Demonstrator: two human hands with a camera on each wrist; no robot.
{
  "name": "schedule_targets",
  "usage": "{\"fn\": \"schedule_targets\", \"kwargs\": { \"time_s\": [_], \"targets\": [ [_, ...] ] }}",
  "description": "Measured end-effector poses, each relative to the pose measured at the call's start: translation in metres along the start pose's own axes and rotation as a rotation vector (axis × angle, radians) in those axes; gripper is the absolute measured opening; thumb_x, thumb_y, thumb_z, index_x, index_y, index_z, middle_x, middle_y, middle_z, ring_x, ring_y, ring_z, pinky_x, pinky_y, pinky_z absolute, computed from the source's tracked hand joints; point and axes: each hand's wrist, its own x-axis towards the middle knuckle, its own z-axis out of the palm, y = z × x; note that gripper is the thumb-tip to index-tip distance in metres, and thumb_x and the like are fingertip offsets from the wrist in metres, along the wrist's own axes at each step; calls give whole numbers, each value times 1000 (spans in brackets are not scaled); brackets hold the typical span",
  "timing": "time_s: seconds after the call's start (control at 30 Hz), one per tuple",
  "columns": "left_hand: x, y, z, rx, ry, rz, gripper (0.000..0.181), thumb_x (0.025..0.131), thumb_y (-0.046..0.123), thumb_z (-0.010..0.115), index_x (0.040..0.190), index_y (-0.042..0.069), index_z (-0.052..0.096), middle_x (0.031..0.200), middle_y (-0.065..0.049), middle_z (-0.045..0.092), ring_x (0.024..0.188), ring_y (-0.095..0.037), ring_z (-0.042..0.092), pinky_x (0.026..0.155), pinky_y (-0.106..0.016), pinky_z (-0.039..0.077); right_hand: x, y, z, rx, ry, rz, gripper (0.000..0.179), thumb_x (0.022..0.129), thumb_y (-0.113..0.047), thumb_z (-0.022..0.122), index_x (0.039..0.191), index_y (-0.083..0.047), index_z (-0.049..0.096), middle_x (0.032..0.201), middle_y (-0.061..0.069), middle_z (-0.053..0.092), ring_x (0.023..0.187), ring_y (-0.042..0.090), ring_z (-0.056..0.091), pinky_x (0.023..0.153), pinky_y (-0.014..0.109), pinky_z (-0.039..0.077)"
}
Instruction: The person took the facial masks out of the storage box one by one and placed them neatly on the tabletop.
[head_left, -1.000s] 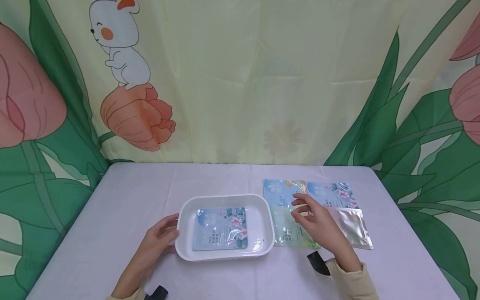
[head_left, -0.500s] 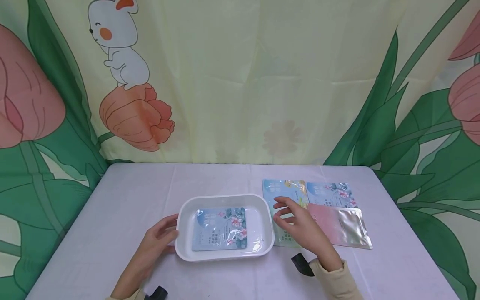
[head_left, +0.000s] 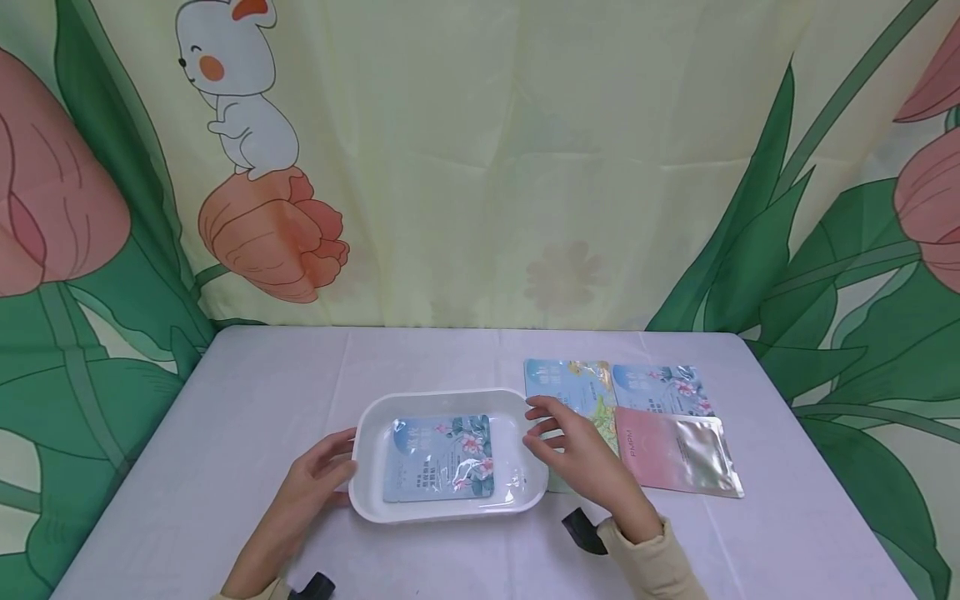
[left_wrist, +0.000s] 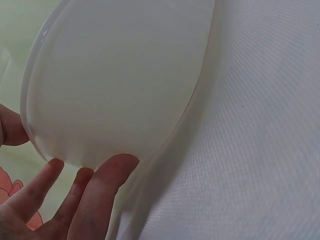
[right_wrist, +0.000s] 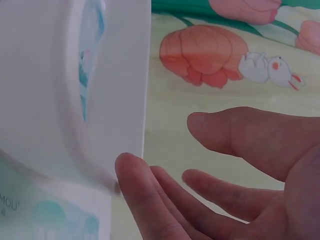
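Observation:
A white oblong tray sits mid-table with a blue, flower-printed flat sachet lying in it. My left hand is at the tray's left end; in the left wrist view its fingertips touch the outer wall of the tray, spread and lightly bent. At the right end, my right hand hovers by the rim with thumb and fingers apart, nothing between them. The right wrist view puts its fingertips very near the tray edge; whether they touch, I cannot tell. Beneath that hand, a green sachet is partly hidden.
Right of the tray lie more flat sachets: a light blue one, another blue flowered one, and a pink and silver one. A white cloth covers the table. Behind it hangs a printed curtain.
My right hand has moved left, from over the sachets to the tray's right rim, uncovering the pink and silver sachet. The left hand and tray have stayed put.

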Motion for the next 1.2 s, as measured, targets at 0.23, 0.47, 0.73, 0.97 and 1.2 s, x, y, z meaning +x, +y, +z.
{"fn": "schedule_targets", "kwargs": {
  "time_s": [0.23,0.47,0.73,0.97,1.2],
  "targets": [
    [0,0,0,6,-2,-1,56,93,22,67,145,15,47,145,-15,50,127,-32,56,74,-32,59,2,-6,11,-3,-12,-10,52,90,-11,72,138,-6,51,126,13,63,106,23,65,92,41,56],
    [0,0,0,6,0,0,56,93,22,67,145,15,47,145,-15,50,127,-32,56,74,-31,59,2,-12,22,-23,-31,-7,54,91,-13,71,139,-6,49,129,15,61,107,27,65,89,42,57],
    [-1,2,0,13,-2,-2,56,93,22,67,145,14,47,145,-16,50,126,-32,56,74,-32,59,2,-15,33,-40,-89,-30,58,93,-13,69,143,0,43,133,20,57,111,32,63,88,47,57],
    [-1,2,-1,-7,-15,18,56,94,22,67,145,13,46,144,-16,51,124,-31,58,75,-32,60,8,-17,42,-40,-132,18,67,92,-17,70,148,1,37,140,23,52,111,35,63,86,48,57],
    [-1,1,-1,-5,-15,15,56,94,22,67,145,13,47,143,-16,52,125,-31,57,76,-32,60,9,-22,47,-92,-159,40,74,91,-20,72,150,3,34,137,25,53,109,36,63,85,50,57]
  ]
}}
